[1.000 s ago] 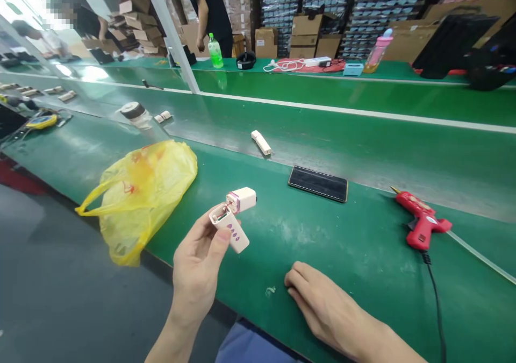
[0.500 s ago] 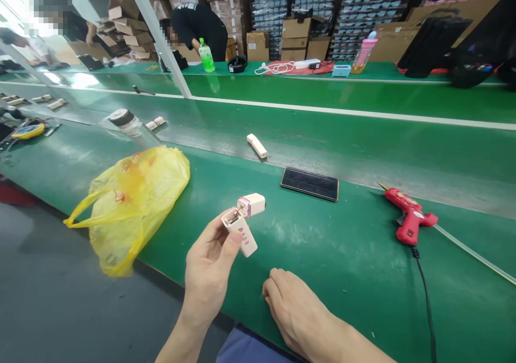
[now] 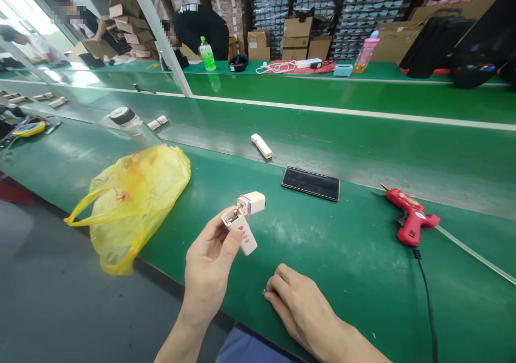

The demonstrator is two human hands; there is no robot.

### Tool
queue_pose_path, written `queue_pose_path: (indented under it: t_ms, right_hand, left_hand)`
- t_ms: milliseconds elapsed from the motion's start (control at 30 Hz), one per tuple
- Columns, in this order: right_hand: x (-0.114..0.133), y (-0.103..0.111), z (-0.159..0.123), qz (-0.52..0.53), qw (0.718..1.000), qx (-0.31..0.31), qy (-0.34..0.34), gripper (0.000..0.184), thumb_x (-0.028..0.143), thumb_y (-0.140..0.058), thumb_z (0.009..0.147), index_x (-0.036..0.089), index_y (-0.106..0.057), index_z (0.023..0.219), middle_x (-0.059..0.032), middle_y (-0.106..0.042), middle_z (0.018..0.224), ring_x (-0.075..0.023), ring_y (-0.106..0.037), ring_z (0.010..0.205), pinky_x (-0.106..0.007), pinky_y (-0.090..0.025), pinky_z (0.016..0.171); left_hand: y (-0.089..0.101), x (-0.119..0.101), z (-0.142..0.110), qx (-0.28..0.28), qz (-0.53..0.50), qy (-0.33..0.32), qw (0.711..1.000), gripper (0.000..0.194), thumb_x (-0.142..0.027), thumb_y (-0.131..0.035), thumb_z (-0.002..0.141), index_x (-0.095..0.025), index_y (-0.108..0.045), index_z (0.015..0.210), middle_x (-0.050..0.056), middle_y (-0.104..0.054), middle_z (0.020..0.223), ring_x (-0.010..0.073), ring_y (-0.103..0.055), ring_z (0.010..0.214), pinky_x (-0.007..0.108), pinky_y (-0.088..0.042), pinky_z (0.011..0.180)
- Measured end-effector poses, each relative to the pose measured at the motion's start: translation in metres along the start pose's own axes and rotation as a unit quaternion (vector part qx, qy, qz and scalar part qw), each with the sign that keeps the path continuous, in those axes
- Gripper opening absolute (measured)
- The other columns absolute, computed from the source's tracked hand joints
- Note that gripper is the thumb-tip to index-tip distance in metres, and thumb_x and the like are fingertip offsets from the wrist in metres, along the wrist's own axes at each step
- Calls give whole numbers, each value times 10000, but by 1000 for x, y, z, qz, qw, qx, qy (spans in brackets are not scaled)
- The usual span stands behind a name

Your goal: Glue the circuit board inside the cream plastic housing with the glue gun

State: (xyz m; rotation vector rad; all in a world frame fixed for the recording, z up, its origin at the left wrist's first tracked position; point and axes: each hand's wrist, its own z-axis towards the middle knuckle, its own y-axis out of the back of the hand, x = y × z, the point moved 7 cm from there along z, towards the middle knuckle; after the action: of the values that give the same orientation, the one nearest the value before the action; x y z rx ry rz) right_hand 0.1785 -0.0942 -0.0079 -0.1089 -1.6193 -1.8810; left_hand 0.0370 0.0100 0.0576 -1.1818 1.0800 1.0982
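Hands are lying apart. The right hand is resting low on the table, fingers curling beside a tiny whitish scrap; whether they are pinching it cannot be told. It is probably giving the forearm support.

The left hand is clamping the pale device by its lower shell, above the table. The thumb is pressing the dotted face while the fingers are backing the far side, apparently for a secure grip. The open end is facing up, exposing the interior. The upper piece is sitting askew at that end, with thin reddish wires bridging the gap; the grip is likely sparing them strain.

Left of it, a yellow bag is sagging over the table's near edge. To the right, a red glue gun is lying on its side, its nozzle pointing away from the hands, presumably for safety; a translucent glue stick is projecting from its rear. A phone is lying flat near the far edge.

Beyond, a similar pale unit is resting on the strip. Farther still, a green bottle is standing near a bending co-worker.
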Motion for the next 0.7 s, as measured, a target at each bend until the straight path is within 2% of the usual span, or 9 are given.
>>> queue_pose_path:
  t_ms: [133, 267, 467, 533, 600, 633, 700]
  right_hand:
    - [4, -11, 3, -52, 998, 25, 32, 204, 48, -626, 983, 211, -631, 861, -30, -670, 842, -220, -665, 676, -373, -504, 563]
    - [11, -14, 8, -101, 991, 60, 58, 200, -11, -691, 856, 187, -671, 873, -50, -689, 856, -248, -678, 701, -395, -538, 584]
    - [26, -14, 16, -138, 973, 131, 131, 150, 114, -835, 683, 121, -753, 809, -82, -682, 749, -281, -663, 693, -403, -606, 559]
    - [27, -11, 6, -145, 971, 135, 131, 132, 102, -825, 713, 80, -774, 833, -126, -716, 784, -313, -702, 766, -417, -658, 677]
    - [23, -2, -12, -145, 975, 128, 113, 65, 56, -744, 832, 79, -758, 892, -139, -736, 838, -294, -730, 807, -387, -670, 770]
    - [18, 5, -21, -135, 979, 125, 89, 76, 46, -679, 912, 101, -730, 923, -116, -732, 844, -246, -728, 774, -331, -663, 752]
    - [-3, 28, -38, -68, 992, 107, -3, 198, 80, -509, 1061, 184, -633, 946, -23, -680, 785, -142, -657, 627, -212, -602, 610]
  left_hand:
    - [-3, -1, -1, 6, -1, 2, 1000, 367, -494, -882, 919, -295, -844, 1225, 38, -864, 1210, 204, -812, 1078, 182, -657, 895]
    - [-7, -3, -2, 19, -13, 0, 1000, 326, -475, -885, 922, -335, -849, 1214, 7, -871, 1184, 172, -816, 1042, 151, -652, 870]
    - [-15, -7, -3, 42, -25, -9, 999, 263, -438, -888, 929, -370, -859, 1181, -26, -879, 1155, 123, -821, 989, 99, -633, 845]
    - [-15, -7, -3, 43, -17, -6, 999, 265, -438, -883, 934, -372, -857, 1189, -22, -878, 1180, 137, -824, 1036, 102, -633, 857]
    - [-13, -7, -3, 38, -6, -9, 999, 275, -449, -877, 937, -363, -855, 1197, -14, -877, 1185, 158, -827, 1059, 118, -644, 858]
    - [-11, -8, -3, 32, -4, -12, 999, 287, -458, -875, 937, -357, -853, 1204, -11, -877, 1181, 166, -829, 1058, 126, -649, 861]
    - [-6, -7, -3, 13, -3, -16, 1000, 327, -483, -871, 933, -333, -846, 1222, -1, -871, 1206, 187, -829, 1092, 137, -653, 884]
